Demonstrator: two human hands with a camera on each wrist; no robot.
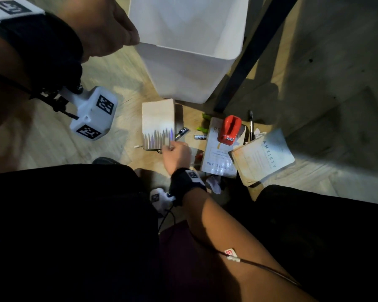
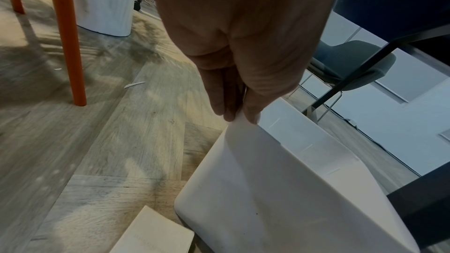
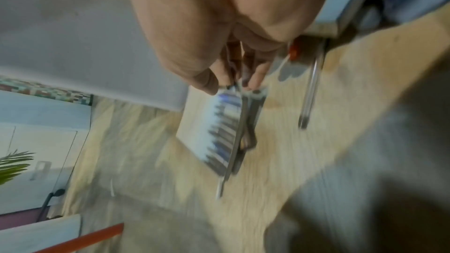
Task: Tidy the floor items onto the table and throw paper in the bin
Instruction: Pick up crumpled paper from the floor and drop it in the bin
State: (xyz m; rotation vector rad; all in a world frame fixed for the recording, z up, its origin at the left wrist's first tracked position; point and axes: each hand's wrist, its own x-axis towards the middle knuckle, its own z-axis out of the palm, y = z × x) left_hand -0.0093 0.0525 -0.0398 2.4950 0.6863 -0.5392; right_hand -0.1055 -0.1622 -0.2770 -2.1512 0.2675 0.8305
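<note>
The head view is dim, its lower half nearly black, with a paler patch of floor [image 1: 327, 62] at upper right. Both wrist views bend straight lines at the edges. The right wrist view is smeared by motion blur — the floor [image 3: 280, 161] streaks — while the left wrist view stays fairly sharp.

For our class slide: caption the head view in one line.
Left hand grips white bin; right hand reaches a floor book.
</note>
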